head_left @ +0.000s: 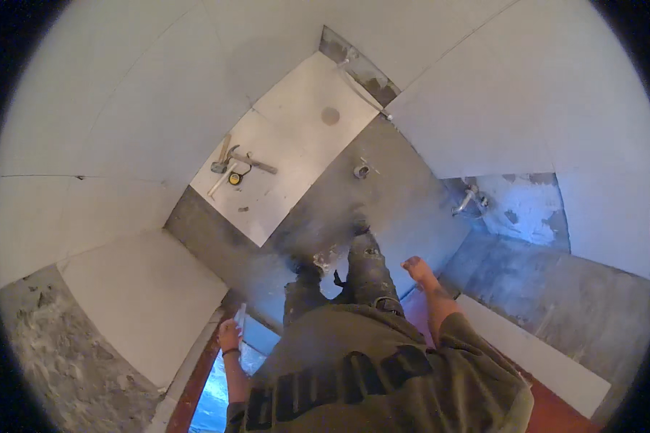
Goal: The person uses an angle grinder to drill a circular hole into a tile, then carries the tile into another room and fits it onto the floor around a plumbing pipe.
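Note:
My left hand [230,335] is low on the left, by the reddish door frame, its fingers closed around a thin pale strip [240,315] that points upward. What the strip is made for cannot be made out. My right hand [419,272] hangs out to the right of my legs with curled fingers, and nothing shows in it. Ahead, on a large white tile [296,130], lie a claw hammer [256,162], a second hammer [219,165], a yellow tape measure [235,178] and a light wooden stick [222,182]. Both hands are apart from these tools.
A pipe stub [361,172] rises from the bare grey floor. Metal pipe fittings [469,201] stick out of the right wall, and a thin hose [365,92] runs near the far corner. A long white slab [542,353] lies at right. Haze blurs the floor around my feet.

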